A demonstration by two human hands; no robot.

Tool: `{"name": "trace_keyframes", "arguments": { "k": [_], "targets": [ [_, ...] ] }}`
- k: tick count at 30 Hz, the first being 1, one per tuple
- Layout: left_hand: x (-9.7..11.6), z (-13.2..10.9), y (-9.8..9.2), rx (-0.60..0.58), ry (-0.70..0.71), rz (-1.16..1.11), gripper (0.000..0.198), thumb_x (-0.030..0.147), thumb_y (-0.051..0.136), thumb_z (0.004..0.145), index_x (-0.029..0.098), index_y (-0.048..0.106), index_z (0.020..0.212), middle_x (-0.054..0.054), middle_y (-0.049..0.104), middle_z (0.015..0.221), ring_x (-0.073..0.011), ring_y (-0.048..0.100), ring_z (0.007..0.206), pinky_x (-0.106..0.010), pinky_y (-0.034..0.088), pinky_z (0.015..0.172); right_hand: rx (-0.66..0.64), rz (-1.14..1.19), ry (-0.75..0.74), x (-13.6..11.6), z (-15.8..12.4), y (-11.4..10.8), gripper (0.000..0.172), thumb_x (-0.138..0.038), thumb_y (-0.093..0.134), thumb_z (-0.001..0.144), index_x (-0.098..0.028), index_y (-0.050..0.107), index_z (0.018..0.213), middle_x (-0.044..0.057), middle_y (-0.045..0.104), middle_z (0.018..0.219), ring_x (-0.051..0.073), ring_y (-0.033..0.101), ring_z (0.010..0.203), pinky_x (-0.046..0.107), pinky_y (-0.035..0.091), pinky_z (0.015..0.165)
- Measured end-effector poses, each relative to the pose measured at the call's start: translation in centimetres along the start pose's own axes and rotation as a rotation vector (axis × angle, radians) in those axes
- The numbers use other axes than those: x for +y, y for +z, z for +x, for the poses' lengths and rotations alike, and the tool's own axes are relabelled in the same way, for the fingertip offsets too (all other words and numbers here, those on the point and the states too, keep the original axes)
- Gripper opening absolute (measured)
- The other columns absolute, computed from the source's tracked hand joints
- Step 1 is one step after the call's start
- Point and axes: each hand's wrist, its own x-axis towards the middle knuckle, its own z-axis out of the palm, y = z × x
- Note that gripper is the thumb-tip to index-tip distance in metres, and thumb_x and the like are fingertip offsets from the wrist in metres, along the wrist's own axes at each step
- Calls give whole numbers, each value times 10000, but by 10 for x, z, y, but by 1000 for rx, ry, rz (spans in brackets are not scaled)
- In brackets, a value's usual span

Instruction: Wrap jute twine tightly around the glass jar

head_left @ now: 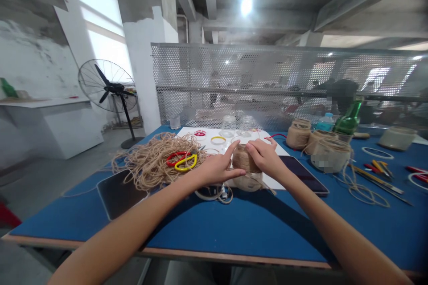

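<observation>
A glass jar (248,181) stands upright on the table, its upper part wrapped in brown jute twine and its lower part less covered. My left hand (219,167) is at the jar's left side, thumb and index finger spread along the twine. On the upper right, my right hand (265,156) presses its fingers against the wrapping. A loose twine end sticks out at the jar's lower right. Beside my left hand lies a tangled heap of jute twine (147,160), with yellow-and-red-handled scissors (186,163) on it. A roll of tape (207,194) is partly hidden below my left wrist.
Dark tablets (120,192) lie left and right. Twine-wrapped jars (298,134), a green bottle (349,118) and pliers (379,167) are at right. Upturned clear glasses (229,125) stand behind on white paper. A perforated metal screen (207,75) borders the table's back.
</observation>
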Motion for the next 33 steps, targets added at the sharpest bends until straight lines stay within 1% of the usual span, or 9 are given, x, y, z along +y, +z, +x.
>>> {"name": "trace_keyframes", "arguments": {
  "k": [4,7,9,12,17,20,24,29,33],
  "targets": [
    [0,0,-3,35,19,4,834,493,485,806,182,-22,1390,25,544,596,-152,523,539,-219,342,538,1,23,29,4,1,-1,322,-274,278,882,-177,471,644,-1,587,663,146,509,707,427,173,900],
    [0,0,-5,62,40,-1,803,463,488,813,193,-2,1389,41,528,579,-141,509,521,-210,328,524,50,24,58,7,2,-1,330,-274,272,879,-177,466,630,8,580,657,149,504,693,410,209,877],
    [1,0,-6,83,60,-5,784,444,493,815,201,15,1387,43,527,582,-136,501,517,-209,323,523,71,42,66,8,3,-2,340,-284,267,876,-178,445,607,14,568,640,148,494,664,376,260,828],
    [1,0,-7,95,85,-1,760,415,499,816,206,39,1383,42,531,600,-131,497,520,-207,324,525,58,98,56,7,4,-2,341,-300,272,869,-183,413,581,18,552,618,145,478,623,321,306,719],
    [-1,-1,-9,78,128,86,714,398,485,825,196,82,1379,43,527,594,-134,507,519,-207,333,524,6,172,78,7,3,1,342,-312,277,862,-188,378,559,23,535,593,143,451,573,285,298,593],
    [-1,-2,-11,68,137,160,680,425,457,835,195,114,1375,33,535,590,-146,517,525,-217,345,533,0,190,84,8,3,3,340,-323,278,860,-190,382,566,22,530,587,146,448,573,282,300,582],
    [-1,-2,-11,53,120,165,673,441,437,839,200,110,1376,19,557,608,-158,526,541,-225,347,539,14,214,91,10,3,4,338,-337,285,857,-191,386,569,16,523,578,147,450,571,277,315,572],
    [-2,0,-10,22,68,106,651,434,442,839,214,134,1368,24,554,615,-143,503,527,-224,336,543,8,293,85,15,4,7,350,-371,292,859,-191,367,569,6,487,568,138,440,567,265,341,554],
    [-7,3,-9,-12,58,-33,653,451,447,837,216,142,1364,54,497,562,-131,475,500,-217,320,524,-12,410,102,23,4,12,348,-402,307,858,-189,389,595,-3,468,585,135,434,588,261,359,574]
  ]
}}
